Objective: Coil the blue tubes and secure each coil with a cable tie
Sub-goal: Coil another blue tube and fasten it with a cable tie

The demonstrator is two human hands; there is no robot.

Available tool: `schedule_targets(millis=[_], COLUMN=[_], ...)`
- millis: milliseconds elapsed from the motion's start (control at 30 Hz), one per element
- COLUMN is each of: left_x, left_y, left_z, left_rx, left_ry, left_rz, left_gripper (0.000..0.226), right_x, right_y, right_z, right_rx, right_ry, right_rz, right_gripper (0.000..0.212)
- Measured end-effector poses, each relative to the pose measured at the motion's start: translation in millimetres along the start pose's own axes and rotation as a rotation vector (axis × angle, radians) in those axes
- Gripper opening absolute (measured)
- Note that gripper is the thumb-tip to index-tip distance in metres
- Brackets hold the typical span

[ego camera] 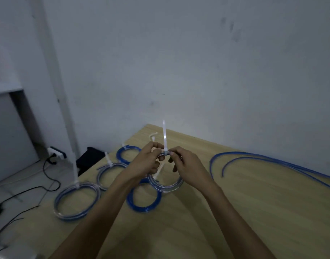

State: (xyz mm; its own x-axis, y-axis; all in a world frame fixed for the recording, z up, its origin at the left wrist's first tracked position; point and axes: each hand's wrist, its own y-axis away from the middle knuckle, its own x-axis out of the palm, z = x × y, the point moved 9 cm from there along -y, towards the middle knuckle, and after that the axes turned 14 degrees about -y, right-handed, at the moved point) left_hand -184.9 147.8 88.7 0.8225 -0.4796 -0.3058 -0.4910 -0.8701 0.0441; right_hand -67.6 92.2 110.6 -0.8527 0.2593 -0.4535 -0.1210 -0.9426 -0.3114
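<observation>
Both hands are holding a coil up over the wooden table [235, 212].

Loose blue tubes [269, 161] are curving across the table's right side; four tied coils [77, 202] are lying at left. The held coil [166, 185] is hanging above the table, the left hand [147, 163] and right hand [186, 165] pinching its top, where a white cable tie [164, 137] is standing upright.

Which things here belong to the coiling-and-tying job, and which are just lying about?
Job:
- left hand and right hand, gripping the held coil
- white cable tie on it
- tied coils on the table
- loose blue tubes

Lying about:
- power strip
- black cables
- dark bag
</observation>
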Motion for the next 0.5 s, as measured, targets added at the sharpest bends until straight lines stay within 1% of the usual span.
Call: schedule_targets(millis=[100, 167, 200, 333, 400, 500], left_x=[-16.2, -23.4, -28.2, -54.5, -64.3, -76.8], left_y=[3.6, 8.0, 10.5, 21.7, 30.1, 45.2], left_z=[19.4, 29.4, 32.6, 42.2, 50.6, 55.8], left_rx=[-0.037, -0.037, -0.028, 0.027, 0.031, 0.047], left_ry=[-0.004, -0.076, -0.164, -0.674, -0.815, -0.919], left_rz=[0.03, 0.054, 0.06, 0.044, 0.069, 0.07], left_gripper=[0.016, 0.02, 0.023, 0.03, 0.031, 0.039], right_x=[15.7, 28.1, 35.8, 70.6, 88.4, 110.1], right_y=[-4.2, -3.4, -1.9, 8.4, 15.1, 23.5], right_z=[0.3, -1.6, -2.2, -1.1, 1.7, 11.1], right_rx=[0.015, 0.051, 0.068, 0.109, 0.111, 0.093], right_ry=[-0.035, -0.063, -0.07, -0.062, -0.046, -0.009], right_rz=[-0.015, 0.012, 0.036, 0.13, 0.182, 0.236], right_gripper=[0.024, 0.023, 0.022, 0.022, 0.021, 0.019])
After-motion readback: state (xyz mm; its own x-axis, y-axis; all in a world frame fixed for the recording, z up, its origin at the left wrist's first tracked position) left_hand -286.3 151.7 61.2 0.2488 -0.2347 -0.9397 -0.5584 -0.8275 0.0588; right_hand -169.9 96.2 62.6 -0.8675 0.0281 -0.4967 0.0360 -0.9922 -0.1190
